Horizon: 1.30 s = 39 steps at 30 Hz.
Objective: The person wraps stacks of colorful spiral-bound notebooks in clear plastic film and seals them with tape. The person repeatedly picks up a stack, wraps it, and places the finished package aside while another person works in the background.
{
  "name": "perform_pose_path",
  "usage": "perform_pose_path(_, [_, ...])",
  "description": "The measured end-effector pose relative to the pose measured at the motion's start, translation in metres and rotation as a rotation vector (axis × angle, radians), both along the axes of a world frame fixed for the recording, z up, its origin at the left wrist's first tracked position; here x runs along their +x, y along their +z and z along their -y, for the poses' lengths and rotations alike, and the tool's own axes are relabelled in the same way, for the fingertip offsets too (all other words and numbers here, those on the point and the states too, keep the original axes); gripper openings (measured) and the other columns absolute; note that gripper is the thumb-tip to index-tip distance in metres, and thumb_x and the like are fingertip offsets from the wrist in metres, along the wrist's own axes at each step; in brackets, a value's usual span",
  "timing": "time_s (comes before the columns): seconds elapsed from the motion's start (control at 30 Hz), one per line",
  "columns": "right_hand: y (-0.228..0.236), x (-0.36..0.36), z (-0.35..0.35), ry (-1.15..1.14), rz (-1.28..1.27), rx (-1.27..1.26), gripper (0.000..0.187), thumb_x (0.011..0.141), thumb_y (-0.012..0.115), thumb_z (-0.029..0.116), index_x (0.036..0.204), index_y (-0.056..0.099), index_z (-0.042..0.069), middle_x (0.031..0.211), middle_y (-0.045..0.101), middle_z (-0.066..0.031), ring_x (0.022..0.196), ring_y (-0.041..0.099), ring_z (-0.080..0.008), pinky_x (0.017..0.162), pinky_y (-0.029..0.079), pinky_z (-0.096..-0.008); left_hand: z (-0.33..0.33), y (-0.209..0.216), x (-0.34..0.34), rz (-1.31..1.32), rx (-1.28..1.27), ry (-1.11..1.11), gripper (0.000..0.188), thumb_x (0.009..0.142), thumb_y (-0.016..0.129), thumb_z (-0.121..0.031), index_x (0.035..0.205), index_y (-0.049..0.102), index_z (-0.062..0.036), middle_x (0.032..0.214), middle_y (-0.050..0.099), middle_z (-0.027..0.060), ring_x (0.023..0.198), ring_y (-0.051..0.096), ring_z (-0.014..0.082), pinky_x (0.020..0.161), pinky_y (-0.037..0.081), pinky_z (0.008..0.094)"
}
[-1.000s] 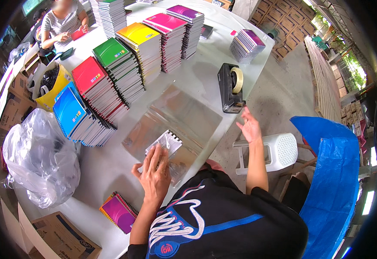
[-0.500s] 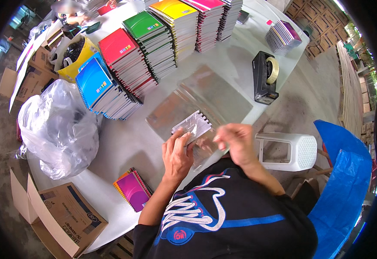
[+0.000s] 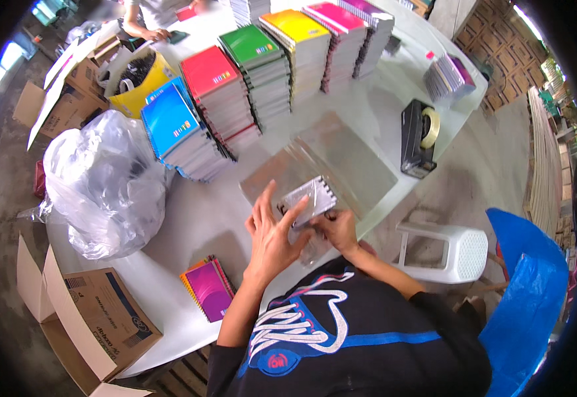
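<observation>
A small stack of spiral-bound notebooks [image 3: 313,198], pale side up and partly covered by clear plastic, lies before me. Under and around it are clear plastic sheets [image 3: 364,169] spread flat on the table. My left hand [image 3: 270,231] is open, its fingers spread over the near left side of the stack, with forefinger and thumb close to the plastic. At the stack's near right edge my right hand [image 3: 338,231] has its fingers curled together against the plastic; what they pinch is hidden. A loose plastic end hangs below the hands.
Tall stacks of coloured spiral notebooks [image 3: 212,73] line the table's far side. A tape dispenser [image 3: 418,139] and a wrapped bundle [image 3: 448,78] stand right. On the left are a clear plastic bag [image 3: 103,188], a purple notebook [image 3: 209,289] and an open carton [image 3: 113,317]. Another person's hand [image 3: 156,34] is at the far left.
My right hand has come down from beside the stack to its near right edge. My left hand has spread its fingers. The whole view has shifted slightly.
</observation>
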State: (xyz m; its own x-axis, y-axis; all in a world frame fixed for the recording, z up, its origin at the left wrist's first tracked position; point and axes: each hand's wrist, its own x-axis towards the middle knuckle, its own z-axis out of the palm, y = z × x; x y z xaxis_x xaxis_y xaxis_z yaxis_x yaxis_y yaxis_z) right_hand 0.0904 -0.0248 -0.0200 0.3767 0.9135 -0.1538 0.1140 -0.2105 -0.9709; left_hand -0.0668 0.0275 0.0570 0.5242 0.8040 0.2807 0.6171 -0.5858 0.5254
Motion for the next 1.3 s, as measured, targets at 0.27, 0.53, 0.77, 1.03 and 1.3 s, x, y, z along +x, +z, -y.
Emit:
perform_pose_path(0.27, [-0.001, 0.067, 0.014, 0.134, -0.577, -0.333, 0.027, 0.083, 0.063, 0.03, 0.095, 0.06, 0.005, 0.086, 0.063, -0.0067, 0.071, 0.063, -0.0187, 0.064, 0.051, -0.0332, 0.002, -0.007, 0.037, 0.097, 0.1, -0.052, 0.065, 0.055, 0.08, -0.02, 0.115, 0.054, -0.0158, 0.114, 0.054, 0.0069, 0.106, 0.05, 0.0255, 0.084, 0.035, 0.0392])
perform_pose_path(0.53, [0.1, 0.15, 0.022, 0.217, -0.74, 0.141, 0.077, 0.072, 0.07, 0.01, 0.138, 0.03, 0.008, 0.128, 0.047, -0.0112, 0.115, 0.05, -0.023, 0.099, 0.04, -0.0345, 0.027, 0.091, 0.1, 0.267, 0.213, -0.789, 0.062, 0.074, 0.071, -0.032, 0.131, 0.048, -0.0307, 0.128, 0.048, 0.0105, 0.116, 0.046, 0.0321, 0.101, 0.025, 0.0532])
perform_pose_path(0.77, [0.152, 0.348, -0.003, -0.094, -0.341, 0.584, 0.074, 0.07, 0.074, 0.014, 0.134, 0.04, 0.004, 0.125, 0.052, -0.0086, 0.112, 0.052, -0.0216, 0.099, 0.04, -0.0349, 0.042, 0.176, 0.181, 1.467, -0.299, -1.532, 0.06, 0.086, 0.057, -0.05, 0.107, 0.059, 0.0061, 0.105, 0.057, 0.0224, 0.101, 0.055, 0.0366, 0.088, 0.042, 0.048])
perform_pose_path(1.03, [0.191, 0.586, -0.086, -0.14, -0.282, 0.593, 0.063, 0.082, 0.064, 0.024, 0.136, 0.038, 0.005, 0.129, 0.049, -0.0076, 0.116, 0.048, -0.0215, 0.098, 0.038, -0.0352, 0.067, 0.175, 0.28, 1.759, -0.59, -1.615, 0.094, 0.068, 0.064, -0.068, 0.114, 0.051, 0.0132, 0.105, 0.056, 0.0226, 0.104, 0.053, 0.036, 0.094, 0.04, 0.0476])
perform_pose_path(1.3, [0.095, 0.648, -0.151, -0.102, -0.022, 0.216, 0.057, 0.084, 0.056, 0.027, 0.135, 0.041, 0.009, 0.13, 0.047, -0.0069, 0.12, 0.043, -0.0218, 0.101, 0.032, -0.0358, 0.06, 0.178, 0.321, 1.624, -0.574, -1.44, 0.097, 0.065, 0.069, -0.065, 0.119, 0.047, 0.0119, 0.117, 0.049, 0.0249, 0.107, 0.051, 0.0369, 0.092, 0.039, 0.0427])
